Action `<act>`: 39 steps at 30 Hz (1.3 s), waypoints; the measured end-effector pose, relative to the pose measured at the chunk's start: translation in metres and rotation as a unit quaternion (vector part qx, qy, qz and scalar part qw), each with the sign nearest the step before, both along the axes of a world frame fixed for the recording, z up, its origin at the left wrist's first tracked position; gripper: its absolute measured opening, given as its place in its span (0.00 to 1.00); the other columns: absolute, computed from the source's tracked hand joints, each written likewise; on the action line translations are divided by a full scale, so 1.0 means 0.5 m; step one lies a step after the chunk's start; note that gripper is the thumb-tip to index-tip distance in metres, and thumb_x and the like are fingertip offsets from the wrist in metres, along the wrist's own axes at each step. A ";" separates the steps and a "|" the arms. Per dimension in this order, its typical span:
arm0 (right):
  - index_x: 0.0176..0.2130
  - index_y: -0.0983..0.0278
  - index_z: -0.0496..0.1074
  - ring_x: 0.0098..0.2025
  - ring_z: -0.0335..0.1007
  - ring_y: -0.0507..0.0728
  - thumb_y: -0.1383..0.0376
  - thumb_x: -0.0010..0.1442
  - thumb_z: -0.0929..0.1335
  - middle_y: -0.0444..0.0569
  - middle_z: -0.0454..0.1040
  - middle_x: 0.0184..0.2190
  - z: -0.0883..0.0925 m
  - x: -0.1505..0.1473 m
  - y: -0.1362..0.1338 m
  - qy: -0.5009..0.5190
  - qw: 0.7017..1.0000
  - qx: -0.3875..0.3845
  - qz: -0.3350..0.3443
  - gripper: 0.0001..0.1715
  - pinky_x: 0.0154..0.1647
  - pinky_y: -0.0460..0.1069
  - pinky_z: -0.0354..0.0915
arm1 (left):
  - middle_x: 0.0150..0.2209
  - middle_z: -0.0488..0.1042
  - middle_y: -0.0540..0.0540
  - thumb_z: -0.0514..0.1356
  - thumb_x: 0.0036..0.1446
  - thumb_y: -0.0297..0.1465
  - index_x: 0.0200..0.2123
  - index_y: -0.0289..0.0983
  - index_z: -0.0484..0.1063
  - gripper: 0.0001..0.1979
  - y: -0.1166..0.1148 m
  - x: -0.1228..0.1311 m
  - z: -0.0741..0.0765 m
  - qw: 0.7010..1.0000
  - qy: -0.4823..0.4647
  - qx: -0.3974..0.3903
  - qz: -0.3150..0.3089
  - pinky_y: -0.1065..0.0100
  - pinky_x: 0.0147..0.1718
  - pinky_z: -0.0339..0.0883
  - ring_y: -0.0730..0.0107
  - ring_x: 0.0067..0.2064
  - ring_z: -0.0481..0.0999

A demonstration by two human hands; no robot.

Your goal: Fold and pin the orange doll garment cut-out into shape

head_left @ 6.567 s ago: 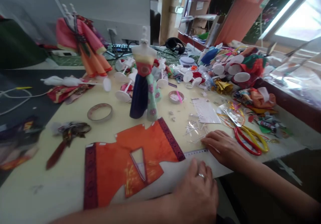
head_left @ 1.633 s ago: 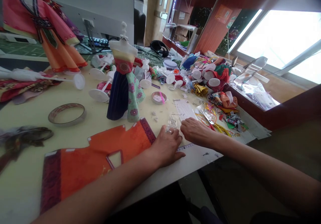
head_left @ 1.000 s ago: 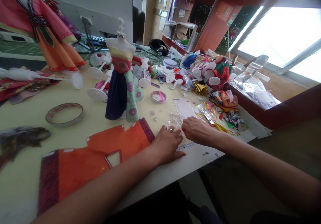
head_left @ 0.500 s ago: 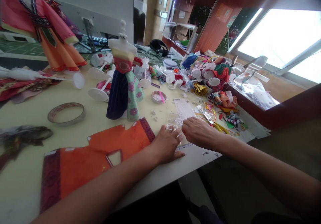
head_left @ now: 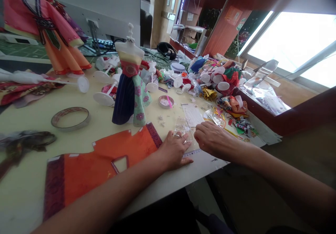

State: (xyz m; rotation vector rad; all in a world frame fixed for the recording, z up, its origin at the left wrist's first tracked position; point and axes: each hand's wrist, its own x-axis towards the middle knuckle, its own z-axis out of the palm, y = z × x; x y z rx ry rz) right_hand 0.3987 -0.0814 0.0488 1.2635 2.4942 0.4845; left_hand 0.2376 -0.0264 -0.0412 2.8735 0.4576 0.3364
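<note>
A clear plastic bag (head_left: 181, 127) rests at the fingertips of my left hand (head_left: 173, 150), which seems to pinch its lower edge and wears a ring. My right hand (head_left: 211, 139) sits just to the right with its fingers curled close to the bag; anything between them is too small to see. A ruler (head_left: 192, 153) lies under and between my hands. Left of my left hand lies a cut orange and maroon fabric garment piece (head_left: 105, 167). A sheet of white paper (head_left: 192, 115) lies beyond the bag.
A doll dress on a white mannequin stand (head_left: 130, 97) stands beyond the fabric, near a roll of tape (head_left: 70, 118) and a small dish (head_left: 166, 101). Scissors, fabric scraps and white stands (head_left: 223, 86) are heaped at the far right, by a window (head_left: 294, 41).
My right hand has shifted slightly right and down, a little further from the bag. My left hand and the bag stay nearly in place.
</note>
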 end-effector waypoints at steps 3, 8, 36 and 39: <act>0.28 0.66 0.65 0.31 0.57 0.56 0.75 0.59 0.60 0.49 0.65 0.27 0.010 0.001 -0.006 0.012 1.000 0.020 -0.008 0.10 0.33 0.50 0.52 | 0.58 0.62 0.36 0.51 0.57 0.49 0.53 0.36 0.64 0.28 0.000 0.000 0.001 1.000 0.004 -0.004 -0.002 0.49 0.50 0.52 0.48 0.55 0.62; 0.28 0.67 0.66 0.32 0.59 0.56 0.74 0.58 0.59 0.50 0.65 0.28 0.032 0.002 -0.016 0.080 0.996 0.038 -0.024 0.10 0.34 0.50 0.56 | 0.58 0.62 0.34 0.52 0.57 0.49 0.52 0.38 0.66 0.26 0.001 0.001 0.009 1.000 0.012 0.011 -0.007 0.47 0.51 0.51 0.46 0.55 0.63; 0.30 0.63 0.61 0.32 0.61 0.52 0.74 0.57 0.61 0.46 0.64 0.29 -0.025 -0.221 -0.062 0.539 0.832 -0.119 -0.051 0.07 0.34 0.48 0.60 | 0.47 0.75 0.49 0.54 0.59 0.38 0.48 0.40 0.70 0.15 -0.009 -0.354 0.122 0.904 -0.107 -0.360 0.203 0.65 0.48 0.68 0.67 0.48 0.73; 0.29 0.63 0.61 0.30 0.61 0.51 0.75 0.56 0.61 0.44 0.64 0.27 -0.050 -0.249 -0.061 0.590 0.794 -0.119 -0.085 0.08 0.31 0.47 0.60 | 0.47 0.75 0.47 0.53 0.60 0.38 0.48 0.40 0.70 0.16 -0.009 -0.394 0.102 0.927 -0.098 -0.287 0.220 0.62 0.49 0.67 0.65 0.49 0.73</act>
